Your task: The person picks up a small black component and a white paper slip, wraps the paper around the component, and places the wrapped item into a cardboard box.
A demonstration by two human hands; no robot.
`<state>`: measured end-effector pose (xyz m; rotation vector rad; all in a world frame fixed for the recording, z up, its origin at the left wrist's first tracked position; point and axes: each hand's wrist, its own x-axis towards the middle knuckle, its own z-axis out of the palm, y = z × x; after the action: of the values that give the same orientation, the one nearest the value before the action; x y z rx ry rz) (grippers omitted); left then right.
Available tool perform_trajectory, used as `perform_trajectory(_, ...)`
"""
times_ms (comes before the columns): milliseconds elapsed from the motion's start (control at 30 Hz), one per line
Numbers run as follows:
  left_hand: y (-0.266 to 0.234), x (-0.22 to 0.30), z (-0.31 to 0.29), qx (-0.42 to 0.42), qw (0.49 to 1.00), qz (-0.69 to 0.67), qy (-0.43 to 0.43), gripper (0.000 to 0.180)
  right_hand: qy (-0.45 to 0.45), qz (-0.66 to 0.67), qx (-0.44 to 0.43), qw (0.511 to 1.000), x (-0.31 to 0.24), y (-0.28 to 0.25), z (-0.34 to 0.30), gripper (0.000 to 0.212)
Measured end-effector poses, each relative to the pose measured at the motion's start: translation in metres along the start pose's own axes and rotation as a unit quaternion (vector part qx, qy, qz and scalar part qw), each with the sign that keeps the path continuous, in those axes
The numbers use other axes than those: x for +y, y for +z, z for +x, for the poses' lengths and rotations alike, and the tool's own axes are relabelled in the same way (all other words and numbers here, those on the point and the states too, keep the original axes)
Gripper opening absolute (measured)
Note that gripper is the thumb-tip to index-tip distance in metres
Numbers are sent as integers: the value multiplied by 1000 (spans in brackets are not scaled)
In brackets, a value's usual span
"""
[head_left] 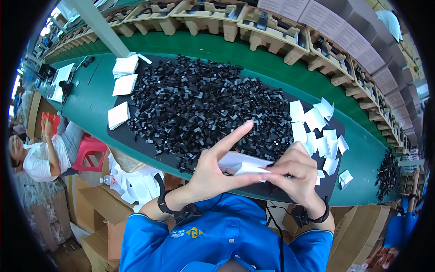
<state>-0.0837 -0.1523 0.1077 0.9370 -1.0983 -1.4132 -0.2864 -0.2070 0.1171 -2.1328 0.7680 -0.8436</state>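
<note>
My left hand (209, 171) holds a folded sheet of white paper (244, 159) between its thumb and fingers, the index finger stretched out away from me. At the paper's right end, my right hand (297, 174) pinches the fold. Both hands are over the near edge of a dark mat (136, 138). Beyond them spreads a big heap of small black plastic parts (195, 102). Several folded white papers (314, 119) lie loose to the right of the heap. Flat stacks of white paper (118, 115) sit along its left side. Black bands with small devices circle both wrists.
A green table (93, 106) carries the mat. Along the far side runs a row of cardboard trays (272, 34) with black items in them. Black cables (387, 174) lie at the far right. On the left are a person near a red stool (90, 152) and open cardboard boxes (97, 204).
</note>
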Motion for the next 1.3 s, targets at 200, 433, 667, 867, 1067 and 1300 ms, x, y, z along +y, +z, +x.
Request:
perform_trajectory(200,-3,-18,-15,-23,972,182,145,39,-10,-38,6,999,-13,15,-6,17)
perform_trajectory(433,-1,-14,-6,-109,978,173,49,32,82,-1,5,997,-12,-6,-34,16)
perform_trajectory(667,-39,1,-7,86,990,-2,-112,43,279,-177,257,908,109,-134,-52,26)
perform_trajectory(867,-29,-12,6,83,989,84,-90,51,288,-221,144,921,109,-109,-55,20)
perform_trajectory(1067,-30,-15,7,93,985,106,-96,52,273,-444,122,845,113,-106,-67,72)
perform_trajectory(1300,-27,-13,12,105,980,129,-105,51,376,-360,19,853,128,-107,-64,111)
